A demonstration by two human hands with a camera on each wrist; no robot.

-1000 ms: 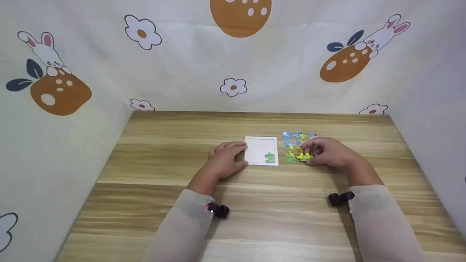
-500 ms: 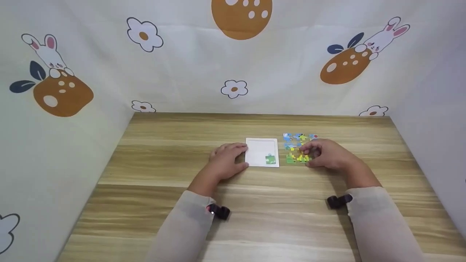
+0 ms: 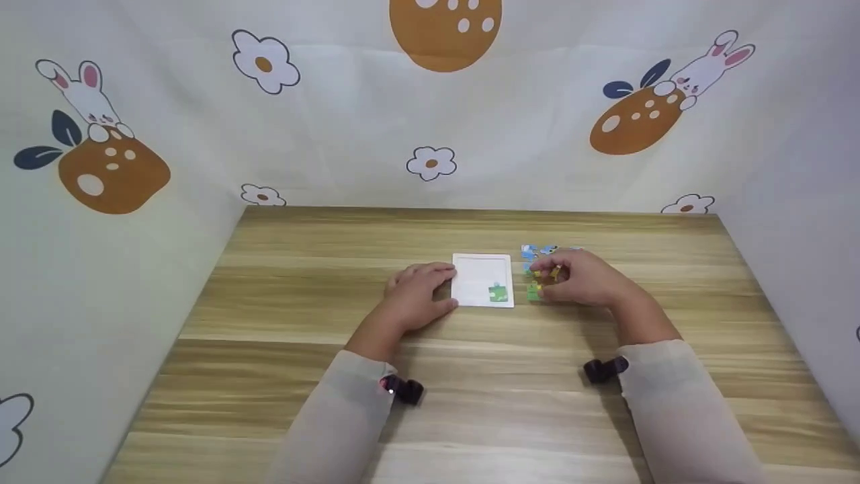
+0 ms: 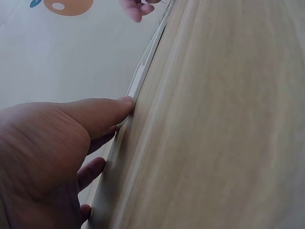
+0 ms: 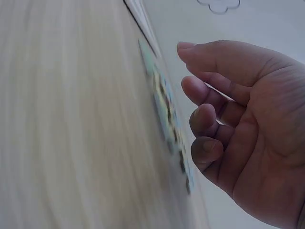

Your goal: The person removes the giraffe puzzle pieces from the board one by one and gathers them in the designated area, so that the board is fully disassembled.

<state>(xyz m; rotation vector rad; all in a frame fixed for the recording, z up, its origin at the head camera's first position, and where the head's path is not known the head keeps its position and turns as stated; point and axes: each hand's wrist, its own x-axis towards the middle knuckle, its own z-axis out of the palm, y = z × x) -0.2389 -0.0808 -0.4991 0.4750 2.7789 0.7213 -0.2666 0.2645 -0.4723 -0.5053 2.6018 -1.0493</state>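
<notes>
Steadying the white square puzzle tray with relaxed, nearly straight fingers, the left hand is resting against the tray's left edge, thumb touching its near-left corner. The tray is lying on the light wooden table, a little right of its middle and well back from the near edge. One green jigsaw piece is already sitting in the tray's near-right corner; the other cells are bare.

The right hand is hovering over the cluster of loose blue, yellow and green jigsaw pieces just beside the tray's right edge. Its fingers are curling loosely; in the head view a yellow piece is showing at the fingertips, but whether they are actually pinching it I cannot tell, and the right wrist view is showing the fingers bent with no piece plainly between them.

The step in hand looks like choosing and lifting the second piece. The next move is probably calling for a firm pinch, then carrying the piece over the tray's right edge.
</notes>
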